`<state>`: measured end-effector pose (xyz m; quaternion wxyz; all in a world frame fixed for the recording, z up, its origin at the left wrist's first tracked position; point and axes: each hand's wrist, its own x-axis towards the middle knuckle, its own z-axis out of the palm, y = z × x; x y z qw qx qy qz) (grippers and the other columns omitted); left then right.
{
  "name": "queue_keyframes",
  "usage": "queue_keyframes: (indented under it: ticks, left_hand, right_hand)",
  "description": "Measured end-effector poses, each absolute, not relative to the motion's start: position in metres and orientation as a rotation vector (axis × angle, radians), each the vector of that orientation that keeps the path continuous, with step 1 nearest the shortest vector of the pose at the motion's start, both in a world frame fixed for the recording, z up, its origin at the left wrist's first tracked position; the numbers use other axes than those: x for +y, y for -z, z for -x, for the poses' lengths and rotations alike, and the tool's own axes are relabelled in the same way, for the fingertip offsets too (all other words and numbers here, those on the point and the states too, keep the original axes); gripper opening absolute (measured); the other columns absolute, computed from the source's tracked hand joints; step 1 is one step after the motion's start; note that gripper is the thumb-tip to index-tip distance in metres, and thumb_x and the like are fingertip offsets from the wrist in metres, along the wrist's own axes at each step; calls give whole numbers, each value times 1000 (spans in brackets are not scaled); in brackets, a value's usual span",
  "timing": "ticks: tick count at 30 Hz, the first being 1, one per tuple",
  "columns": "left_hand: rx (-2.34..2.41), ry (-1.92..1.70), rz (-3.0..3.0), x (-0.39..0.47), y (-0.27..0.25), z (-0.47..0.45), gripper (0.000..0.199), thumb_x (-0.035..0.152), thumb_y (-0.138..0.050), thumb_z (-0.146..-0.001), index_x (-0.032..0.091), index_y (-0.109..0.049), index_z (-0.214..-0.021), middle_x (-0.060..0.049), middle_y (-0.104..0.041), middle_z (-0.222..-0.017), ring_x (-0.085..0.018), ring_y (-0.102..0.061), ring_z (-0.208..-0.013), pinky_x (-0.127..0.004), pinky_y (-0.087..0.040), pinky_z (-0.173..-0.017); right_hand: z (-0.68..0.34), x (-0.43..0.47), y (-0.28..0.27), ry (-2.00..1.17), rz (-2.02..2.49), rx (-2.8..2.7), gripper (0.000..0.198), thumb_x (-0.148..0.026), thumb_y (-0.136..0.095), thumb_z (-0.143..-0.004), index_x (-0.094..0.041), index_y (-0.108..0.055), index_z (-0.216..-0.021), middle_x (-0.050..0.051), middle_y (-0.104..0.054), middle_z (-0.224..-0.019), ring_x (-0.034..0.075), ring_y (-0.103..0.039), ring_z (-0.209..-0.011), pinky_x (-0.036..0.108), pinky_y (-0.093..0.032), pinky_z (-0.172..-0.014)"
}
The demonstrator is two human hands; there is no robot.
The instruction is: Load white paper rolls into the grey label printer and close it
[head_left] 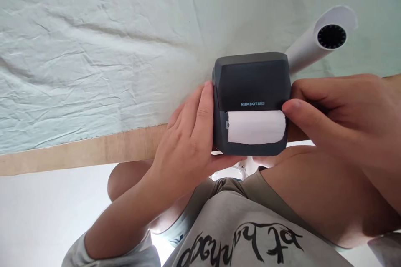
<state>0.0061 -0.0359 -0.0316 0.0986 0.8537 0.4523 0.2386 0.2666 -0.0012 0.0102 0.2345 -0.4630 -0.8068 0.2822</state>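
A dark grey label printer point(253, 81) marked NIIMBOT is held above the table's near edge. White label paper point(257, 127) sticks out of the slot on its front. My left hand point(192, 133) wraps the printer's left side, fingers along the side and thumb under the near edge. On the other side, my right hand point(338, 108) grips the printer's right edge, its thumb at the slot beside the paper's right end. The right fingers are partly hidden behind the printer.
A white tube point(308, 48) with a dark, ridged opening lies behind the printer on the right. Pale green, wrinkled cloth point(94, 58) covers the table, whose bare wooden edge point(78, 152) shows at the front. My legs are below that edge.
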Motion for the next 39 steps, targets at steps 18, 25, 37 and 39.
queue_keyframes:
  ticks: [18,25,37,39]
  left_hand:
    - [1311,-782,-2502,-36,33,-13,107,77,-71,-97,28,-22,-179,-25,-52,-169,-43,-60,-153,-58,-63,-118]
    - [1366,-781,-2434,-32,25,-14,89,71,-82,-93,43,-39,-165,-12,-57,-166,-39,-65,-149,-59,-69,-110]
    - [1511,-685,-2414,-39,29,-16,112,84,-80,-86,27,-37,-171,-20,-63,-159,-42,-68,-142,-56,-63,-115]
    - [1526,-651,-2416,-40,28,-13,108,84,-80,-86,25,-44,-168,-21,-64,-158,-42,-70,-140,-56,-63,-113]
  right_hand:
    - [-266,8,-9,-756,1295,-2287,51,-38,-37,-112,-11,-44,-69,-3,-42,-53,-6,-35,-48,11,-26,-44]
    - [-268,8,1,-802,1325,-2187,58,-50,-36,-112,-10,-47,-71,-2,-42,-53,-5,-34,-46,14,-23,-43]
    - [-268,6,0,-652,1305,-2262,54,-38,-35,-113,-9,-44,-68,-3,-41,-53,-7,-27,-46,13,-17,-42]
    - [-269,6,0,-670,1328,-2242,57,-42,-35,-113,-9,-45,-68,-3,-44,-54,-7,-29,-46,13,-18,-42]
